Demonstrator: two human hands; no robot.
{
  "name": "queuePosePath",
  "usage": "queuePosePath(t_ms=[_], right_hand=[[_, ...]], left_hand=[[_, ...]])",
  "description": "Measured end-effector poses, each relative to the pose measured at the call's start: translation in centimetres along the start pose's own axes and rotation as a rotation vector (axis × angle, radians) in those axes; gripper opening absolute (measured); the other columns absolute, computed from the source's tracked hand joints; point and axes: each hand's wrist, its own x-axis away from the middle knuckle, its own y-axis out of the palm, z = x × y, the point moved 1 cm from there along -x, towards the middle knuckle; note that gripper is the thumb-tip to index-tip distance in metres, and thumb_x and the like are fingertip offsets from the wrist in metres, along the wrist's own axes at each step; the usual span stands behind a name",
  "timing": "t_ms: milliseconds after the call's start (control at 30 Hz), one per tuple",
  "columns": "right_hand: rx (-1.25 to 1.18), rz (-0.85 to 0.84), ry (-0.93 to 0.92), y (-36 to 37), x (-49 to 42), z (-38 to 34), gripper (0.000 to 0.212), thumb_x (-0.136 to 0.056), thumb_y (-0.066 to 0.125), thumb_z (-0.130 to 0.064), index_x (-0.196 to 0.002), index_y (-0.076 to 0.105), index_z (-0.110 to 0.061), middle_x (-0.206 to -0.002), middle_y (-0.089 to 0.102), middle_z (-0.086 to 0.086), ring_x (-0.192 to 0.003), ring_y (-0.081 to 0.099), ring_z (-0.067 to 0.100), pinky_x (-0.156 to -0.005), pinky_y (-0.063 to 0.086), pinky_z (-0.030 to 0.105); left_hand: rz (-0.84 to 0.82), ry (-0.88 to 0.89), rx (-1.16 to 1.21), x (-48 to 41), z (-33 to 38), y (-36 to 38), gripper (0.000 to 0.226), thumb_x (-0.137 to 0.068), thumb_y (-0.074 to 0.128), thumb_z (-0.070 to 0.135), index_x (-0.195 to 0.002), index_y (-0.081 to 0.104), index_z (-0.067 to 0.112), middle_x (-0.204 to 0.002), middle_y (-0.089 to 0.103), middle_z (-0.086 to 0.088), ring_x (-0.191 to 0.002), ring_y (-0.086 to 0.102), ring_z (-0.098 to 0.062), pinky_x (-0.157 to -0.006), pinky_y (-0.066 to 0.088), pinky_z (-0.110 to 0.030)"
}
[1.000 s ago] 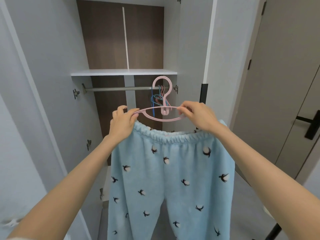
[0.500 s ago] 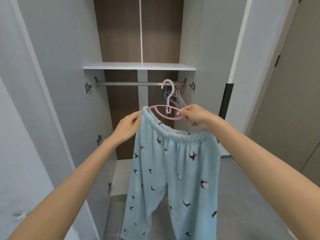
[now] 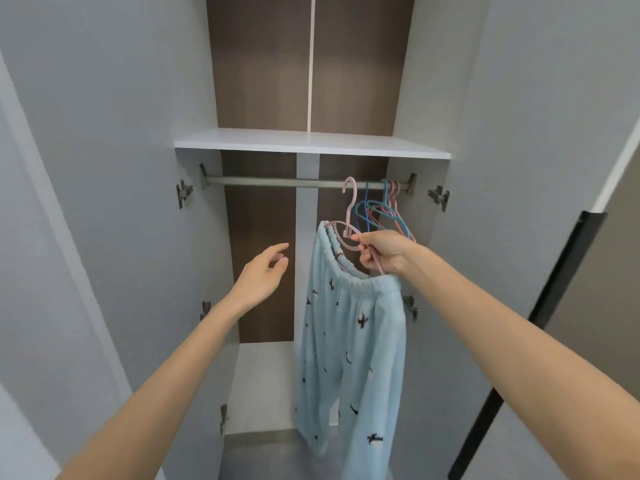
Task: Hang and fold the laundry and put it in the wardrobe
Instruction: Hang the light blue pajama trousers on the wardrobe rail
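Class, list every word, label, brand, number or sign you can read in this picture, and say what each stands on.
None can be read.
The blue trousers bear only small dark bird-like motifs, no lettering.
The pink hanger, rail and shelf show no label, brand or number.

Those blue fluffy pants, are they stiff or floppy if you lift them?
Probably floppy: the pants hang limp in folds from the pink hanger. Likely light, since the right hand alone holds them up. They look fuzzy, so probably not slippery.
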Motion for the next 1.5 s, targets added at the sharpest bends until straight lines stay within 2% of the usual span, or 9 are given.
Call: queuePosePath(t_ms=[367,467,567,633,733,867,1067,1433,1500], right_hand=[[-0.117,0.004,0.024,1.3,-11.2,-2.7,0.024,-0.103,0.037,-0.008,-0.088,0.056,-0.008,-0.069,0.042,0.002,-0.056,0.035,0.009,-0.052,0.037,0.019],[-0.133,-0.022,0.022,1.3,-15.2,-3.1,0.019,-0.101,0.042,-0.009,-0.088,0.056,-0.009,-0.071,0.042,0.002,-0.058,0.036,0.01,-0.055,0.038,0.02],[-0.141,-0.053,0.025,0.9,-19.2,-3.6,0.016,-0.1,0.047,-0.01,-0.087,0.058,-0.01,-0.071,0.043,0.001,-0.059,0.037,0.01,-0.058,0.038,0.021],[-0.139,-0.066,0.032,0.2,-21.8,-3.9,0.016,-0.099,0.048,-0.01,-0.089,0.059,-0.01,-0.07,0.045,0.0,-0.059,0.04,0.009,-0.057,0.041,0.021],[-0.149,-0.076,0.036,-0.8,-25.4,-4.8,0.019,-0.101,0.043,-0.01,-0.093,0.06,-0.011,-0.071,0.045,0.0,-0.06,0.042,0.008,-0.057,0.041,0.022],[-0.179,-0.079,0.037,-1.7,-29.4,-6.0,0.018,-0.101,0.043,-0.01,-0.1,0.061,-0.01,-0.069,0.045,-0.001,-0.06,0.041,0.009,-0.058,0.041,0.022],[-0.263,-0.059,0.076,-2.9,-33.9,-7.4,0.02,-0.101,0.044,-0.012,-0.095,0.062,-0.012,-0.068,0.045,0.0,-0.058,0.039,0.01,-0.056,0.04,0.023],[-0.227,0.006,0.095,-4.7,-38.4,-7.8,0.027,-0.102,0.041,-0.011,-0.09,0.064,-0.013,-0.056,0.053,-0.002,-0.055,0.044,0.009,-0.053,0.042,0.022],[-0.224,0.07,0.124,-5.4,-40.5,-7.4,0.028,-0.102,0.039,-0.012,-0.088,0.063,-0.015,-0.056,0.052,-0.002,-0.055,0.043,0.008,-0.054,0.041,0.022]], left_hand=[[-0.15,0.003,0.034,-9.7,-3.8,2.6,0.042,-0.1,0.042,0.033,-0.142,0.038,0.029,-0.137,0.051,0.0,-0.124,0.05,-0.018,-0.102,0.04,-0.03],[-0.246,0.03,0.03,-12.9,-4.3,4.1,0.048,-0.096,0.046,0.044,-0.142,0.035,0.035,-0.139,0.049,0.005,-0.122,0.051,-0.016,-0.1,0.042,-0.031],[-0.343,0.067,0.042,-16.3,-4.6,6.3,0.063,-0.085,0.052,0.061,-0.141,0.032,0.042,-0.139,0.047,0.008,-0.101,0.06,-0.003,-0.08,0.048,-0.015],[-0.384,0.095,0.065,-18.5,-4.8,8.0,0.077,-0.071,0.054,0.077,-0.139,0.03,0.05,-0.135,0.048,0.011,-0.095,0.062,0.0,-0.071,0.05,-0.013],[-0.415,0.089,0.096,-21.9,-5.2,10.4,0.089,-0.056,0.057,0.087,-0.135,0.027,0.06,-0.128,0.046,0.019,-0.104,0.061,-0.009,-0.085,0.054,-0.026],[-0.43,0.098,0.097,-25.6,-5.4,12.9,0.085,-0.053,0.063,0.087,-0.127,0.024,0.069,-0.135,0.043,0.018,-0.112,0.056,-0.01,-0.09,0.053,-0.033],[-0.398,0.168,0.07,-29.3,-5.9,15.7,0.102,-0.053,0.067,0.081,-0.137,0.014,0.059,-0.147,0.035,0.01,-0.13,0.041,-0.012,-0.102,0.046,-0.041],[-0.432,0.162,0.105,-33.1,-6.8,18.5,0.103,-0.058,0.074,0.062,-0.145,0.022,0.042,-0.146,0.036,0.006,-0.13,0.041,-0.016,-0.102,0.045,-0.044],[-0.497,0.157,0.093,-35.1,-7.9,20.0,0.102,-0.061,0.075,0.059,-0.146,0.022,0.04,-0.148,0.035,0.005,-0.13,0.042,-0.018,-0.101,0.045,-0.045]])
